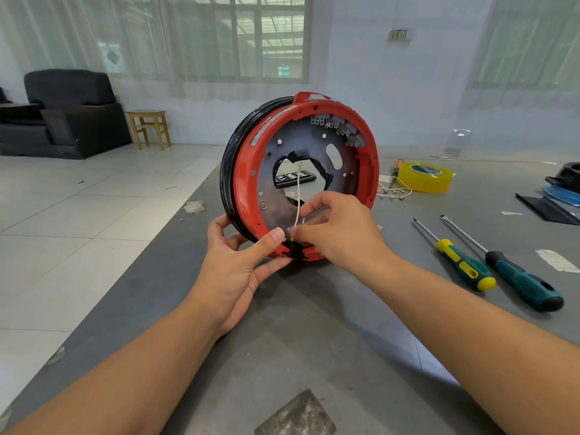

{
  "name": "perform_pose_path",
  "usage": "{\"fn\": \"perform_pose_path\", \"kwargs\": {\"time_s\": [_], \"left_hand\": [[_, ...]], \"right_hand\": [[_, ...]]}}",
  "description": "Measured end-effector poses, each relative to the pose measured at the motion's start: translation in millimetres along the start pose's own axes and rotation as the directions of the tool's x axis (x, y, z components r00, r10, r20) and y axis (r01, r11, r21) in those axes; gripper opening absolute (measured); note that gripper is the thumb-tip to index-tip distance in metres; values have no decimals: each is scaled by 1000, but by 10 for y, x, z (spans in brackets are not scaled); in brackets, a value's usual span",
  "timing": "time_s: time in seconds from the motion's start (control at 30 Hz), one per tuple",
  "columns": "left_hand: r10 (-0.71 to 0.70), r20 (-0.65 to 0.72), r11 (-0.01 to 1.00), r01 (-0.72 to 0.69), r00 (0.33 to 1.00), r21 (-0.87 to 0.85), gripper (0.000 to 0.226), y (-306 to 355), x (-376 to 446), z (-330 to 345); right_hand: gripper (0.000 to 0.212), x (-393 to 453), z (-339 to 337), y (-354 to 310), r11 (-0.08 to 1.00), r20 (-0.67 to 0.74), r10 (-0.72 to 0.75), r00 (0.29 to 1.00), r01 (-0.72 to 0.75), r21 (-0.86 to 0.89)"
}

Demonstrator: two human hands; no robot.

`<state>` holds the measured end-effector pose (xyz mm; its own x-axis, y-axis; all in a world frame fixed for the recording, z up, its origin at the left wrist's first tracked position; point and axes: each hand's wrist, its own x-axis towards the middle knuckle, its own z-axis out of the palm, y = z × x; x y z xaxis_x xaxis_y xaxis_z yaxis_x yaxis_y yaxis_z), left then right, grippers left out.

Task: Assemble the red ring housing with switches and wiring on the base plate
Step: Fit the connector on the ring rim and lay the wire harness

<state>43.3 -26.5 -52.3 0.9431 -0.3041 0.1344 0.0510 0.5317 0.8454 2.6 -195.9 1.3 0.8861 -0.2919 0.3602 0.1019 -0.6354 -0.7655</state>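
The red ring housing (248, 158) stands on edge on the grey table, fixed to a black reel behind it. Inside it lies the grey base plate (309, 142) with a ragged middle opening and several switch terminals (337, 128) at the upper right. A thin white wire (298, 196) hangs from the opening down to a black part (293, 250) at the housing's bottom rim. My left hand (238, 262) grips the bottom rim, thumb on the inner face. My right hand (335, 227) pinches the lower end of the white wire just above the black part.
Two green-handled screwdrivers (464, 265) (521, 281) lie to the right. A yellow tape roll (423, 176) and loose wires with terminals (394, 191) sit behind the housing, with dark parts (565, 183) at far right. The table's left edge (150, 255) drops to a tiled floor.
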Motion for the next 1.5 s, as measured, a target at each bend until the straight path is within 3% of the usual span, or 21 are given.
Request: {"fn": "perform_pose_path", "kwargs": {"time_s": [0.1, 0.2, 0.3, 0.37, 0.4, 0.57, 0.73, 0.83, 1.03, 1.17, 1.27, 1.5], "left_hand": [[-10, -23, 1000, 10, 1000, -23, 81, 1, 5, -5], [-31, -78, 997, 26, 996, -67, 83, 15, 17, -8], [-58, -119, 992, 44, 991, -119, 82, 48, 27, -3], [-76, -130, 990, 59, 989, -131, 82, 74, 18, 6], [-84, -137, 989, 66, 987, -131, 82, 86, 9, 9], [-124, -184, 992, 123, 975, -16, 74, 157, -18, -58], [-133, -158, 961, 166, 979, 222, 84, 247, -14, -191], [-49, -182, 876, 130, 982, 464, 97, 299, 6, -243], [96, -184, 601, 91, 978, 794, 44, 282, 43, -246], [93, -224, 542, 140, 970, 828, 64, 242, 133, -293], [97, -267, 555, 171, 959, 814, 78, 218, 176, -302], [64, -232, 546, 160, 971, 822, 81, 213, 195, -331]], "right_hand": [[18, 18, -16, -8, 996, -6, -10, 1000, 10, 91], [10, 20, -4, 59, 993, -104, -100, 990, 105, 48], [15, -24, -43, 236, 895, -175, -422, 889, 379, -236], [29, -52, -84, 419, 725, -95, -614, 784, 511, -462], [35, -59, -116, 505, 664, -41, -645, 763, 533, -525], [53, -45, -306, 756, 574, 100, -606, 789, 521, -632], [42, -92, -314, 688, 492, 113, -708, 697, 602, -629], [36, -262, -263, 629, 490, 126, -723, 679, 633, -600], [32, -556, -163, 552, 571, 79, -686, 723, 602, -558], [35, -622, -92, 473, 629, 72, -641, 765, 576, -523], [37, -632, -55, 408, 654, 66, -613, 787, 553, -515], [39, -670, -54, 359, 662, 93, -584, 806, 540, -519]]}}
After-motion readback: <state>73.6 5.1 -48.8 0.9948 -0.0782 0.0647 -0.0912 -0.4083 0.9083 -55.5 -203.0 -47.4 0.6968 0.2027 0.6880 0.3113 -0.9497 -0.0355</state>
